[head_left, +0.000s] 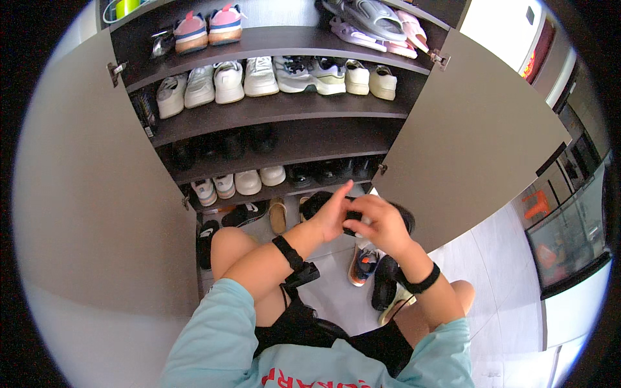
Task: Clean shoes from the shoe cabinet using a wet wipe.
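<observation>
My left hand (334,213) is raised in front of the open shoe cabinet (271,109), with one finger extended upward. Close against it is my right hand (383,223), its fingers curled towards the left palm. Something dark shows in the gap of the right fingers; whether it is held or lies behind, I cannot tell. Black footwear (405,218) is partly hidden behind both hands. Below them on the floor are a multicoloured sneaker (361,266), a black shoe (384,286) and a pale shoe (399,305). Each wrist wears a black strap.
Cabinet doors stand open at left (97,194) and right (485,140). White sneakers (261,77), pink-and-blue sneakers (225,25) and grey slides (376,22) fill upper shelves. Black slides (208,245) and a tan slipper (278,217) lie under the bottom shelf. An orange stool (536,203) is far right.
</observation>
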A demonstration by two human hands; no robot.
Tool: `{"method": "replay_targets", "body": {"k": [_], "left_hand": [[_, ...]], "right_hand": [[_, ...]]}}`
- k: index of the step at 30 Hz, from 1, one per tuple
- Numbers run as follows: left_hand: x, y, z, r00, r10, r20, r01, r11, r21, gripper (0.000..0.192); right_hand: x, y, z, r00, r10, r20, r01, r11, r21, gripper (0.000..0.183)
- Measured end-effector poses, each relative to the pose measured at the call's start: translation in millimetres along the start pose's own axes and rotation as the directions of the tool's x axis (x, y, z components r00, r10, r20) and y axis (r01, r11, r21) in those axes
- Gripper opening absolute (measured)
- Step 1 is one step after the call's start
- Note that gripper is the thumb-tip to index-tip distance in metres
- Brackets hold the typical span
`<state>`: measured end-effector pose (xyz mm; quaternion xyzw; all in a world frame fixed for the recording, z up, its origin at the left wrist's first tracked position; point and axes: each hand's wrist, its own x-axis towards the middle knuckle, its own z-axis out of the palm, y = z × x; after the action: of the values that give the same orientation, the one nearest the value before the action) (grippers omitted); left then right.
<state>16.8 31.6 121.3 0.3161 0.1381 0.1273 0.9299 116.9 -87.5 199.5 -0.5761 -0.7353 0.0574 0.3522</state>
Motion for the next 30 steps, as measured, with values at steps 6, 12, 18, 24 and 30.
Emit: {"method": "replay_targets", "body": {"k": [6, 12, 18, 24, 30], "left_hand": [[3.2, 30.4, 18.8, 0.908, 0.395, -0.139, -0.419, 0.858, -0.298, 0.053], [31.8, 31.4, 20.2, 0.936, 0.32, -0.149, -0.35, 0.896, -0.272, 0.05], [43.8, 8.9, 45.2, 0.955, 0.281, 0.093, -0.26, 0.946, -0.194, 0.052], [60.9, -35.4, 49.8, 0.971, 0.214, 0.104, -0.22, 0.974, 0.053, 0.063], [50.7, -30.0, 34.8, 0.958, 0.239, 0.155, -0.256, 0.961, 0.1, 0.06]], "right_hand": [[-40.4, 70.6, -52.0, 0.587, 0.79, -0.176, -0.324, 0.429, 0.843, 0.043], [-70.1, 113.2, -50.3, 0.532, 0.847, -0.005, -0.071, 0.051, 0.996, 0.044], [-45.9, 93.4, -63.2, 0.52, 0.192, -0.832, -0.117, 0.981, 0.153, 0.032], [-35.4, 88.8, 11.6, 0.829, 0.023, -0.559, -0.153, 0.97, -0.188, 0.047], [-30.7, 84.9, -0.9, 0.928, -0.121, -0.354, 0.003, 0.949, -0.316, 0.047]]}}
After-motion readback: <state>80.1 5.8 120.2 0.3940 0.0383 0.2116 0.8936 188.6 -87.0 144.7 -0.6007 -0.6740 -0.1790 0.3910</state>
